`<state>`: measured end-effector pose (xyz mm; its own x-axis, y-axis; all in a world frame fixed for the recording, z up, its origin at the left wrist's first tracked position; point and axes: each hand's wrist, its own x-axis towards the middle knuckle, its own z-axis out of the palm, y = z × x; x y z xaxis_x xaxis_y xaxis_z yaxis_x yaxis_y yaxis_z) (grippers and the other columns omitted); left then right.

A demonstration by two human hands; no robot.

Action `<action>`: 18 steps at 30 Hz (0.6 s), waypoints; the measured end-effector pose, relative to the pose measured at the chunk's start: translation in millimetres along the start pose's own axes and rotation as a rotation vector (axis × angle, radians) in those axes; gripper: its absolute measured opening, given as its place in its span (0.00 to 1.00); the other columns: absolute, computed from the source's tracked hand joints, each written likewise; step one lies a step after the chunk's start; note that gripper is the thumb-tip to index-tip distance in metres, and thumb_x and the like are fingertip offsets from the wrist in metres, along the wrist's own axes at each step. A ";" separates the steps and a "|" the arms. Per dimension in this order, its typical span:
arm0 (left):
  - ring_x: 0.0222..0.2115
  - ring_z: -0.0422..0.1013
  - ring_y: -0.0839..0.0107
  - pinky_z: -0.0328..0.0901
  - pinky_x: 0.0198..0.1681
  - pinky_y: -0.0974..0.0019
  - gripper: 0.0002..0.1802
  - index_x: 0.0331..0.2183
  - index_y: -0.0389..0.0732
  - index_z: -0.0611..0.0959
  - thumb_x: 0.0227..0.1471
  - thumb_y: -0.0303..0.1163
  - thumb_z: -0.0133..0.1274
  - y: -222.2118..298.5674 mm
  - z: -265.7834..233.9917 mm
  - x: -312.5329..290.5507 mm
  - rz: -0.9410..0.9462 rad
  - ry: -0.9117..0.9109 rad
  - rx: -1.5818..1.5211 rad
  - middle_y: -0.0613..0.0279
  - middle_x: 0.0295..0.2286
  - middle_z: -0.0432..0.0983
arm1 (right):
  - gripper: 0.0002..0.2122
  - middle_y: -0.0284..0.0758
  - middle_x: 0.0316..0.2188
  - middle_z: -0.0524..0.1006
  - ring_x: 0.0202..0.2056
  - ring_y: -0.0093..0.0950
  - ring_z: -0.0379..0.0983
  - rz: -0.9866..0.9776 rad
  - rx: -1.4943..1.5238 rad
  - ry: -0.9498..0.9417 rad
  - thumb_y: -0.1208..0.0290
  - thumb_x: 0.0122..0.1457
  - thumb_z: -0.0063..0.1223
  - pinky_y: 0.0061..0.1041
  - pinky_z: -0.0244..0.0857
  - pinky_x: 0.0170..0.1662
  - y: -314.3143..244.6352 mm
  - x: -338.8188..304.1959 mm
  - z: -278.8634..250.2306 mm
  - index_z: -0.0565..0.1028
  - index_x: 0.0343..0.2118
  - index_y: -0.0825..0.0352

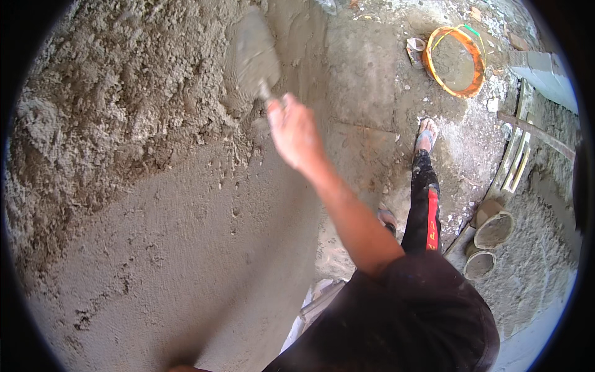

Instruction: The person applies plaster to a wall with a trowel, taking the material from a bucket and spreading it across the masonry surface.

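Observation:
My right hand [295, 131] is closed around the handle of a plastering trowel [257, 59], my arm stretched out from a dark sleeve. The trowel's blade, coated grey, lies against wet mortar on the wall [204, 204]. To the left of the blade the mortar is rough and lumpy [142, 80]; lower down the coat is smoother, with small pits. Only a sliver of skin, seemingly my left hand or arm [183, 368], shows at the lower edge beside a dark shadow on the wall. Its fingers are hidden.
An orange bucket [429, 61] holding grey mortar stands on the dirty floor [362, 68] at the upper right. Beside it sits a small pale container [415, 52]. Wooden strips [519, 155] and two smaller mortar-crusted buckets [494, 228] lie along the right. My sandalled foot [426, 133] stands between.

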<state>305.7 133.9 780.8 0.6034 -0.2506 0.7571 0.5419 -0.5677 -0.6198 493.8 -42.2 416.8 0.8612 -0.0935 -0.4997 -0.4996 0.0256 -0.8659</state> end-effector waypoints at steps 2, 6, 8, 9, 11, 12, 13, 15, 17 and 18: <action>0.64 0.38 0.46 0.39 0.63 0.41 0.38 0.63 0.35 0.48 0.64 0.54 0.20 -12.8 2.9 -5.8 -0.040 -0.011 0.020 0.38 0.63 0.37 | 0.21 0.43 0.18 0.74 0.17 0.33 0.71 0.149 0.136 0.042 0.58 0.64 0.42 0.35 0.66 0.20 26.8 23.9 -5.5 0.71 0.41 0.78; 0.64 0.37 0.46 0.39 0.63 0.41 0.38 0.63 0.35 0.48 0.64 0.54 0.20 -6.2 8.0 -5.5 -0.031 -0.010 0.053 0.38 0.63 0.37 | 0.19 0.28 0.13 0.62 0.11 0.21 0.59 0.502 0.573 -0.117 0.56 0.65 0.41 0.25 0.56 0.12 111.7 48.1 -5.9 0.70 0.38 0.72; 0.64 0.37 0.46 0.39 0.63 0.41 0.38 0.63 0.34 0.47 0.64 0.53 0.20 -0.5 7.5 -3.5 -0.020 -0.020 0.065 0.38 0.63 0.37 | 0.16 0.29 0.14 0.63 0.12 0.22 0.59 0.558 0.575 -0.133 0.57 0.64 0.42 0.25 0.56 0.13 131.3 43.5 2.6 0.68 0.32 0.69; 0.64 0.37 0.46 0.39 0.63 0.41 0.38 0.63 0.34 0.47 0.64 0.53 0.20 2.6 6.9 -3.7 -0.015 -0.023 0.071 0.38 0.63 0.37 | 0.15 0.29 0.15 0.63 0.12 0.22 0.59 0.590 0.576 -0.142 0.58 0.64 0.42 0.25 0.56 0.13 137.7 38.6 5.2 0.67 0.29 0.67; 0.64 0.37 0.46 0.39 0.63 0.42 0.38 0.63 0.34 0.47 0.64 0.53 0.20 7.4 5.2 -3.7 -0.009 -0.032 0.080 0.37 0.63 0.37 | 0.17 0.27 0.14 0.61 0.12 0.20 0.58 0.682 0.746 -0.190 0.54 0.64 0.42 0.23 0.55 0.12 140.7 35.2 7.3 0.67 0.29 0.66; 0.64 0.37 0.46 0.39 0.63 0.42 0.38 0.63 0.34 0.47 0.64 0.53 0.20 8.8 3.4 -2.9 -0.008 -0.032 0.081 0.37 0.63 0.37 | 0.19 0.26 0.13 0.60 0.12 0.19 0.57 0.721 0.832 -0.213 0.52 0.64 0.42 0.22 0.54 0.12 138.1 35.3 6.3 0.67 0.29 0.66; 0.64 0.37 0.46 0.39 0.64 0.42 0.38 0.63 0.34 0.47 0.64 0.53 0.20 11.8 3.3 -3.0 -0.009 -0.034 0.078 0.37 0.63 0.37 | 0.19 0.26 0.13 0.60 0.12 0.19 0.57 0.677 0.933 -0.293 0.52 0.64 0.42 0.22 0.54 0.12 137.4 42.9 -0.1 0.67 0.29 0.66; 0.64 0.37 0.46 0.39 0.64 0.42 0.38 0.63 0.34 0.47 0.64 0.53 0.20 15.7 2.1 -2.5 -0.005 -0.029 0.069 0.37 0.63 0.37 | 0.19 0.27 0.13 0.60 0.11 0.19 0.57 0.579 1.136 -0.455 0.51 0.64 0.42 0.21 0.54 0.12 132.1 65.0 -16.9 0.67 0.28 0.66; 0.64 0.37 0.46 0.39 0.64 0.42 0.37 0.63 0.33 0.47 0.64 0.52 0.21 17.9 0.5 -2.4 0.005 -0.032 0.076 0.37 0.63 0.37 | 0.19 0.27 0.13 0.61 0.11 0.18 0.56 0.383 0.961 -0.457 0.51 0.64 0.43 0.21 0.54 0.12 113.9 69.0 -24.0 0.67 0.28 0.66; 0.64 0.37 0.46 0.39 0.64 0.42 0.37 0.63 0.33 0.47 0.64 0.52 0.21 18.5 -1.6 -3.7 0.004 -0.034 0.085 0.37 0.63 0.37 | 0.20 0.27 0.13 0.61 0.11 0.17 0.56 0.287 0.868 -0.463 0.51 0.64 0.43 0.21 0.54 0.11 101.6 70.7 -28.2 0.67 0.27 0.66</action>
<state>312.6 123.1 766.9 0.6244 -0.2246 0.7482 0.5863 -0.4981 -0.6388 501.3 -74.3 294.2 0.7637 0.4181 -0.4919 -0.6104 0.7157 -0.3394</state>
